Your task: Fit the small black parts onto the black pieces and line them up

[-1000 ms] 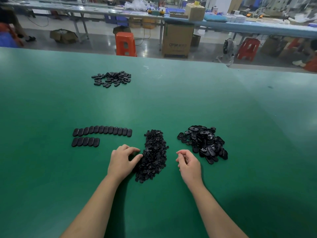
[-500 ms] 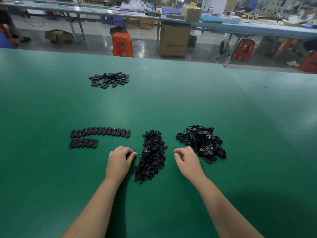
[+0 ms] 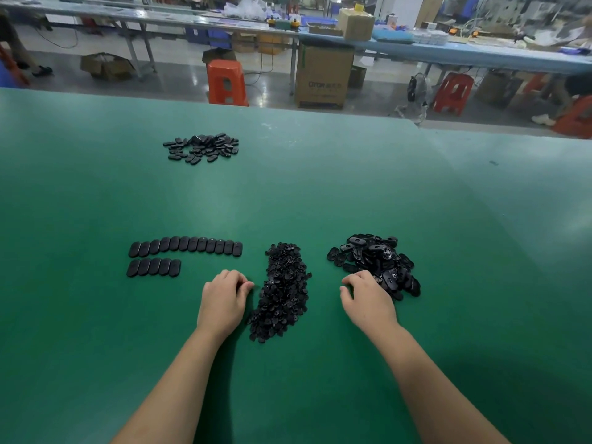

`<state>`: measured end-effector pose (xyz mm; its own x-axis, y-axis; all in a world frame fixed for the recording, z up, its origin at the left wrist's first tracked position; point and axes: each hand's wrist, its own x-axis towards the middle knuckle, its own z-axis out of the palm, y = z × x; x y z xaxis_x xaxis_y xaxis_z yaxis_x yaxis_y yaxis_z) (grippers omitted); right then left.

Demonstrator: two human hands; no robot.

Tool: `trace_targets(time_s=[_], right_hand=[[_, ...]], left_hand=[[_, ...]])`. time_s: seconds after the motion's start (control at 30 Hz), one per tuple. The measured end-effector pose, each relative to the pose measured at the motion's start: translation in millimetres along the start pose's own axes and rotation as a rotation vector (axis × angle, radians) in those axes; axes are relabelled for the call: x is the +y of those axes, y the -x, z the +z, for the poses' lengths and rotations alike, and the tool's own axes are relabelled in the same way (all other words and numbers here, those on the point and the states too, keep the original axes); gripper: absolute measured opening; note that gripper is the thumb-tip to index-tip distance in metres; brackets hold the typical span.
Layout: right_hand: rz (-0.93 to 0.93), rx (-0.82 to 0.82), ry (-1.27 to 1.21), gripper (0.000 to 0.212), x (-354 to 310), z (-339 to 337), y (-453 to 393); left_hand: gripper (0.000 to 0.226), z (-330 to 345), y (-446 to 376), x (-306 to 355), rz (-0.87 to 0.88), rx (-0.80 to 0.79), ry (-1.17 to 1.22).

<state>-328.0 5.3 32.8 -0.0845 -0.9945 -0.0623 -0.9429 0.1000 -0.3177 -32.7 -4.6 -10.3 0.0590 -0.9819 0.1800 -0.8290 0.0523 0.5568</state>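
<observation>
Left hand: our left hand (image 3: 224,299) lies knuckles-up on the green felt-covered bench (image 3: 96,347), fingers curled under, its fingertips at the left edge of the long heap of small black plastic parts (image 3: 283,290); we cannot tell whether it pinches one, since the fingertips are hidden.

Right hand: our right hand (image 3: 368,299) reaches into the near edge of the loose pile of black oval plastic pieces (image 3: 374,262), fingers bent over it; it may be closing on a piece, but the view does not settle it.

Finished work: two rows of assembled black ovals (image 3: 185,246), a long one behind and a short one in front (both well left of the heaps), lie side by side, touching.

Spare stock: another scatter of black oval pieces (image 3: 201,148) sits far back on the bench.

Risk, picking: black on black in tangled heaps, so we could lift two small parts at once, or drag neighbours out across the bench.

Risk, fitting: a piece picked face-down would need turning; a small part pressed in askew may not seat.

Risk, lining up: the left forearm passes close to the short row, so a careless sweep could knock it crooked.
</observation>
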Motion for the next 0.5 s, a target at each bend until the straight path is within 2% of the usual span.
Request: trace_targets(time_s=[0.13,0.2,0.3,0.5], right_hand=[[0.006,0.062,-0.037,0.022,0.2,2.1,4.4],[0.054,0.078,-0.013,0.028,1.3,1.8,3.9],[0.083,0.051,0.016,0.038,1.7,2.5,1.3],[0.078,0.027,-0.031,0.033,-0.4,5.8,-3.8]], left_hand=[[0.026,0.9,1.0,-0.8,-0.053,0.029,0.062],[0.026,1.0,2.0,-0.7,-0.062,0.036,0.068],[0.026,0.8,1.6,-0.5,-0.053,0.033,0.047],[0.023,-0.9,3.0,0.9,-0.061,0.039,0.082]])
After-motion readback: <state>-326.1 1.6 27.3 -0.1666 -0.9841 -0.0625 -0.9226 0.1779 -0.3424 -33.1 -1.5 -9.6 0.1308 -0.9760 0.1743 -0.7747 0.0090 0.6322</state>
